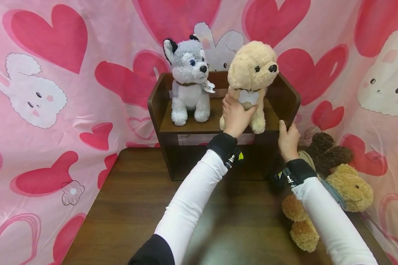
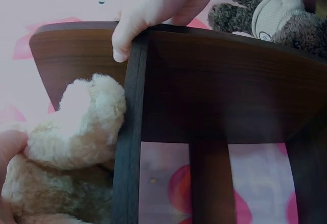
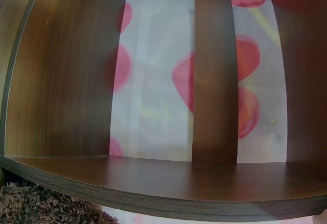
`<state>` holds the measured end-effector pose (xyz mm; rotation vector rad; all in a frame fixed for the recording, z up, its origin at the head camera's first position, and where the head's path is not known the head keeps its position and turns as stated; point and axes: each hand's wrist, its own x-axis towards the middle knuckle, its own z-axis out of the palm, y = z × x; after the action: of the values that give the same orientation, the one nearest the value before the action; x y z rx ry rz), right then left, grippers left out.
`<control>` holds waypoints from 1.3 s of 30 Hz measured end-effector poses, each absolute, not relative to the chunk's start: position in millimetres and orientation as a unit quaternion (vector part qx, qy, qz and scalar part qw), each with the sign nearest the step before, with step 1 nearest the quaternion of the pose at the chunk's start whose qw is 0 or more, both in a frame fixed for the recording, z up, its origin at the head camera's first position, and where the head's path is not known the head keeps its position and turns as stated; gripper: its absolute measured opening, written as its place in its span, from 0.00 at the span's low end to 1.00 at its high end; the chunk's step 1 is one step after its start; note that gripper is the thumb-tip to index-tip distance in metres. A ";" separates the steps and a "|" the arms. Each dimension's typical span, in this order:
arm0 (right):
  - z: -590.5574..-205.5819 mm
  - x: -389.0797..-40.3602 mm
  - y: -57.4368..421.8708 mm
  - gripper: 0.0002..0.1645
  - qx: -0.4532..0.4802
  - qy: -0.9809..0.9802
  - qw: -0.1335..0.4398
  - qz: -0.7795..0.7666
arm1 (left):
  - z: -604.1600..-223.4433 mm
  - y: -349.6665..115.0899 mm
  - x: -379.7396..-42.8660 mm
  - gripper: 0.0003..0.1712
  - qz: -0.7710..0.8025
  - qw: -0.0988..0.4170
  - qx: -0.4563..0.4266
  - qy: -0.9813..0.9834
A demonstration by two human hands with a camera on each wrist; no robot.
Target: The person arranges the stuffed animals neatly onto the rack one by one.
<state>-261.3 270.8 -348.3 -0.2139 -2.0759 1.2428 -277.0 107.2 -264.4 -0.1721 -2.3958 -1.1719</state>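
A cream plush dog (image 1: 252,70) with a white bone-shaped tag sits on the upper board of a dark wooden shelf (image 1: 162,105). My left hand (image 1: 237,115) grips its body low down, the thumb lying across the chest under the tag. In the left wrist view one pale leg of the plush dog (image 2: 97,112) shows close to the shelf board. At the shelf's right side panel, my right hand (image 1: 288,140) holds the front edge with its thumb in front. A grey-and-white plush husky (image 1: 189,70) sits to the left on the same board.
To the right of the shelf, a golden teddy bear (image 1: 349,187) lies beside a dark brown plush toy (image 1: 330,154), partly behind my right forearm. The shelf stands on a brown wooden table (image 1: 126,206). A pink heart-and-rabbit cloth (image 1: 116,33) hangs behind.
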 end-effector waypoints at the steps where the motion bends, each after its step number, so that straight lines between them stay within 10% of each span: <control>1: -348.2 -261.2 271.0 0.26 -0.083 -0.800 0.349 0.481 | -265.0 109.5 -278.6 0.51 -0.429 0.236 -0.059 -0.870; 39: -347.3 -262.1 270.1 0.25 -0.089 -0.798 0.347 0.485 | -262.2 118.9 -291.9 0.54 -0.402 0.216 -0.023 -0.889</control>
<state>-262.1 270.1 -347.3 -0.2295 -2.0689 1.2573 -291.9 118.9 -262.2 -0.0632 -2.4643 -1.1142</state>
